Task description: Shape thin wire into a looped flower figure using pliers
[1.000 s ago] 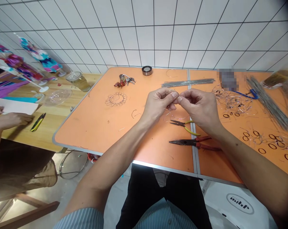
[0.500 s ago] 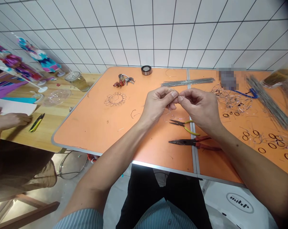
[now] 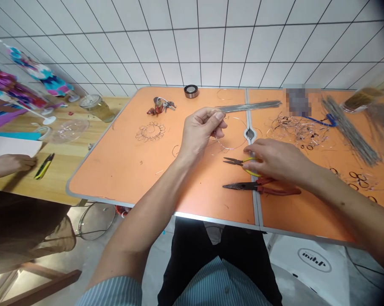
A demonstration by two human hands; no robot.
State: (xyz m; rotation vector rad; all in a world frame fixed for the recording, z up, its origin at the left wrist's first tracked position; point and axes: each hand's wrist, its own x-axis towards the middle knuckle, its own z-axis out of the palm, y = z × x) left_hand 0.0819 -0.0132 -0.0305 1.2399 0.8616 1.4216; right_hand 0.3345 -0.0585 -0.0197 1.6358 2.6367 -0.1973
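Thumb and fingers of my left hand [image 3: 204, 127] pinch a thin wire ring [image 3: 226, 148], which hangs off to the right of the fingertips. Over the yellow-handled pliers [image 3: 235, 161], my right hand [image 3: 275, 159] reaches down with its fingers apart around the handles. Those small pliers lie flat on the orange table, jaws pointing left. Just nearer to me rest larger red-handled pliers [image 3: 243, 186]. Left of my hands lies a flower-shaped wire ring [image 3: 150, 132]. Part of the yellow handles is hidden by my right hand.
A bundle of straight wires [image 3: 258, 106], tangled wire [image 3: 302, 129] and several dark rings [image 3: 359, 176] lie on the orange table [image 3: 115, 170]. Keys [image 3: 162, 105] and a tape roll [image 3: 191, 91] are at the back. Left stand a drink cup [image 3: 98, 108] and a cutter [image 3: 44, 166], near another person's hand [image 3: 13, 165].
My right hand has let go of the wire and moved down to the yellow-handled pliers. My left hand still pinches the wire, whose ring shape now shows. The view has shifted slightly.
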